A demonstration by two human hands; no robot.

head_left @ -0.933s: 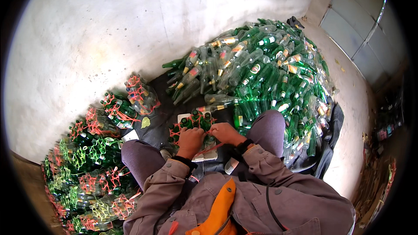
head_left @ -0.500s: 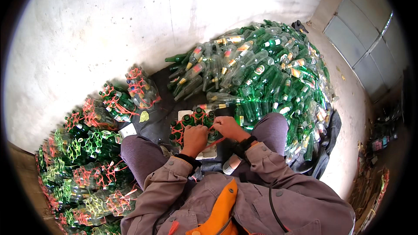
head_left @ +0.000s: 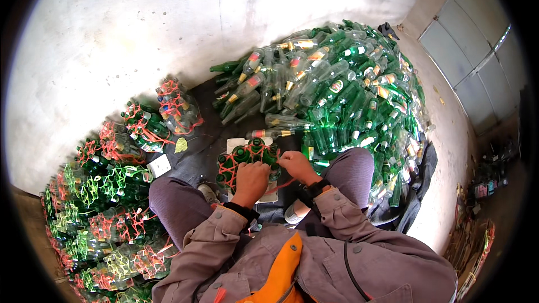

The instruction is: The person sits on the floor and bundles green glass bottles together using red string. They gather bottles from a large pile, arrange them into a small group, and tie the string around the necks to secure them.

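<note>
Between my knees stands a bundle of green glass bottles [head_left: 256,145], upright, with red plastic strap [head_left: 227,164] laced around their necks. My left hand [head_left: 252,183] is closed over the near side of the bundle, its fingertips mostly hidden behind its back. At the bundle's right edge, my right hand [head_left: 299,167] pinches at the red strap, fingers together. A loose strap end [head_left: 285,184] sticks out to the right below the two hands. Under the bundle lies a pale flat board [head_left: 269,197].
A large heap of loose green and clear bottles [head_left: 342,92] spreads from ahead to the right. Strapped bottle bundles [head_left: 118,182] crowd the left, near a white box-like item [head_left: 159,165]. Dark sheeting [head_left: 196,163] covers the floor here. A pale wall [head_left: 140,22] rises behind.
My right hand has drawn slightly to the right, widening the gap from my left hand. My left hand stays on the bundle. The whole view has shifted a little.
</note>
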